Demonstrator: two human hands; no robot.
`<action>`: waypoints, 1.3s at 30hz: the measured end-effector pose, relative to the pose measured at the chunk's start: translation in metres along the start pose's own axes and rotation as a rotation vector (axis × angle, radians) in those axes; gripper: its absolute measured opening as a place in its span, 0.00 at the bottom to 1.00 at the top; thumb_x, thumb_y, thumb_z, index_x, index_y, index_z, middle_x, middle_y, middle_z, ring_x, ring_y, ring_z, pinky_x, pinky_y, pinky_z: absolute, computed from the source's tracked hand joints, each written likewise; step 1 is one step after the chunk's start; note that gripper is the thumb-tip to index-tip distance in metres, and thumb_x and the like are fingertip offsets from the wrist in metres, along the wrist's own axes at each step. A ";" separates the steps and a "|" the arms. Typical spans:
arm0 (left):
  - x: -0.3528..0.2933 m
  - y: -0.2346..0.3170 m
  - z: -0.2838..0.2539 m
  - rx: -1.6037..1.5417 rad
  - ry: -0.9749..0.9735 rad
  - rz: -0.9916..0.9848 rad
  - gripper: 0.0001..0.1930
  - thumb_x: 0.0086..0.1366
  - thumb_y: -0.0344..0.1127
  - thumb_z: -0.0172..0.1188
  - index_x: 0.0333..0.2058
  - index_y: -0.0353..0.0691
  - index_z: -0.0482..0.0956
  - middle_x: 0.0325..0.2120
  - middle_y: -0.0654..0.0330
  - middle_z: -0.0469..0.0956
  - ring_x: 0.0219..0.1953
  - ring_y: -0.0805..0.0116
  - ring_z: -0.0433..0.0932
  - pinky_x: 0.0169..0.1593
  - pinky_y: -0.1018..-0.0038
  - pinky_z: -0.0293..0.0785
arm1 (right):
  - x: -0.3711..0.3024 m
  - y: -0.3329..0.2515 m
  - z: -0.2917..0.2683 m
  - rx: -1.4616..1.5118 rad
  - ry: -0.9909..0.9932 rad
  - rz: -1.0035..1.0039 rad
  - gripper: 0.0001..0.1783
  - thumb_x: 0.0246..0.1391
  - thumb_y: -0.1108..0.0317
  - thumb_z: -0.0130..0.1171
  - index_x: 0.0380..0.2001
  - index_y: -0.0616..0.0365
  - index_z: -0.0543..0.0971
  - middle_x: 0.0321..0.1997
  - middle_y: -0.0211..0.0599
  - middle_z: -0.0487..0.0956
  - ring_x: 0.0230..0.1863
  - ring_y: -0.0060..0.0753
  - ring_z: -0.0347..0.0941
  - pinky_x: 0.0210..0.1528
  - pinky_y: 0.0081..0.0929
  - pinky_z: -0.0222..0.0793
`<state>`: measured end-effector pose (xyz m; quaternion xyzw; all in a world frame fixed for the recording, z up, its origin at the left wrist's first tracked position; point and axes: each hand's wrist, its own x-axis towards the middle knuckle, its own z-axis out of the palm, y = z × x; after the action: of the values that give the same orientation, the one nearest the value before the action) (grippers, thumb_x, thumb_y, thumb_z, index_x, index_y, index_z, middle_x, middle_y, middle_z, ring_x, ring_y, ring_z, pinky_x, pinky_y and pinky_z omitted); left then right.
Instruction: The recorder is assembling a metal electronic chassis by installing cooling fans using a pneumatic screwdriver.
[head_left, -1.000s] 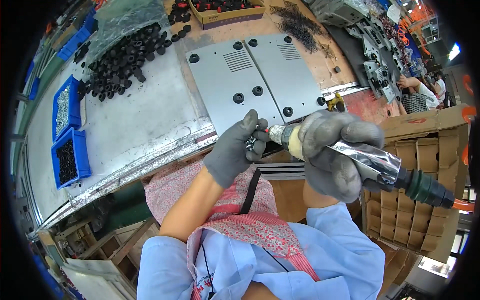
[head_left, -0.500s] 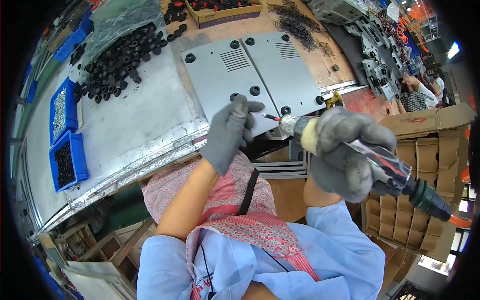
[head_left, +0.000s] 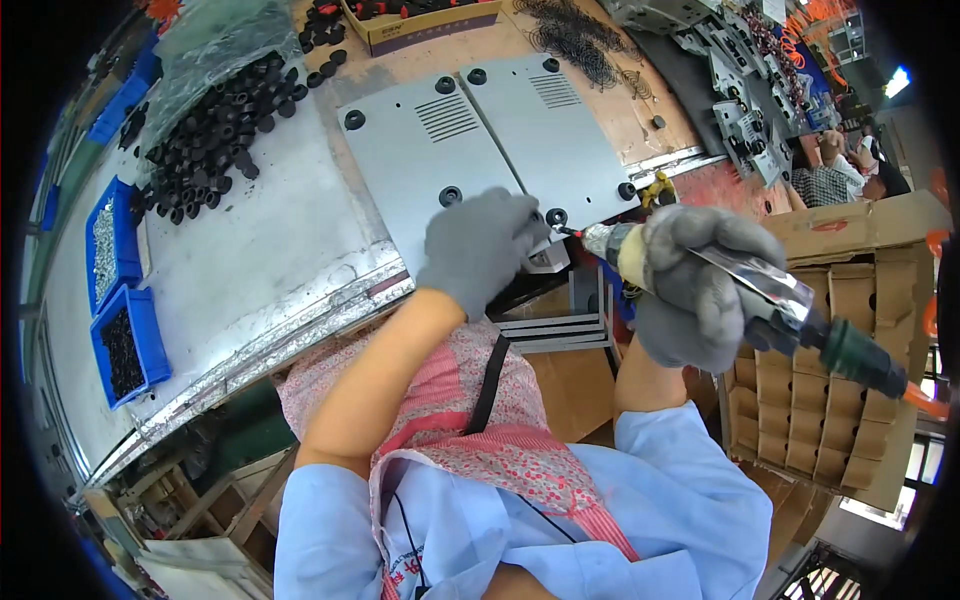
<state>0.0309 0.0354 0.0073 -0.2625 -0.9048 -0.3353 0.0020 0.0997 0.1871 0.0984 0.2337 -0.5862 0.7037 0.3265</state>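
My right hand (head_left: 705, 285), in a grey glove, is wrapped round a pneumatic screwdriver (head_left: 770, 295). The driver's bit points left and ends close to the fingertips of my left hand (head_left: 482, 250). That hand, gloved too, has its fingers curled together over the near edge of the left grey metal panel (head_left: 390, 165); whatever they pinch is hidden. A second grey panel (head_left: 570, 140) lies alongside on the right. Both panels have vent slots and round black rubber feet; one foot (head_left: 556, 217) sits just beyond the bit.
Black rubber feet (head_left: 215, 135) lie heaped on the left of the bench. Blue bins hold silver screws (head_left: 105, 250) and black screws (head_left: 122, 350). Springs (head_left: 575, 40) and an open carton (head_left: 430, 28) lie at the back. A divided cardboard box (head_left: 820, 380) stands at right; people work beyond.
My left hand has moved right, its fingers closing in beside the driver's bit. The screwdriver has shifted slightly upward in the picture. The view has tilted a little, moving the panels up and left.
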 end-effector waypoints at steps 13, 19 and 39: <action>-0.010 0.005 0.015 0.053 -0.042 -0.004 0.12 0.56 0.43 0.61 0.40 0.54 0.77 0.24 0.61 0.75 0.27 0.58 0.77 0.29 0.64 0.72 | -0.012 0.037 0.007 -0.029 0.117 0.375 0.21 0.49 0.69 0.54 0.47 0.62 0.68 0.36 0.51 0.74 0.32 0.33 0.70 0.34 0.34 0.69; -0.010 0.004 0.017 0.023 -0.012 -0.039 0.12 0.55 0.41 0.61 0.39 0.53 0.78 0.23 0.61 0.75 0.25 0.59 0.77 0.28 0.64 0.72 | -0.006 0.049 0.002 -0.043 -0.025 0.324 0.19 0.49 0.70 0.53 0.45 0.63 0.67 0.34 0.49 0.74 0.29 0.32 0.70 0.35 0.36 0.70; -0.017 -0.029 -0.027 -2.108 -0.076 -0.601 0.26 0.71 0.50 0.43 0.53 0.30 0.63 0.41 0.50 0.72 0.46 0.58 0.75 0.47 0.67 0.76 | 0.010 0.001 0.023 0.137 -0.184 -0.086 0.26 0.50 0.63 0.50 0.53 0.59 0.68 0.38 0.46 0.75 0.27 0.29 0.69 0.32 0.31 0.66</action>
<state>0.0271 -0.0080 0.0079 0.0887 -0.1906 -0.9192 -0.3330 0.0910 0.1666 0.1097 0.3441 -0.5538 0.7029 0.2844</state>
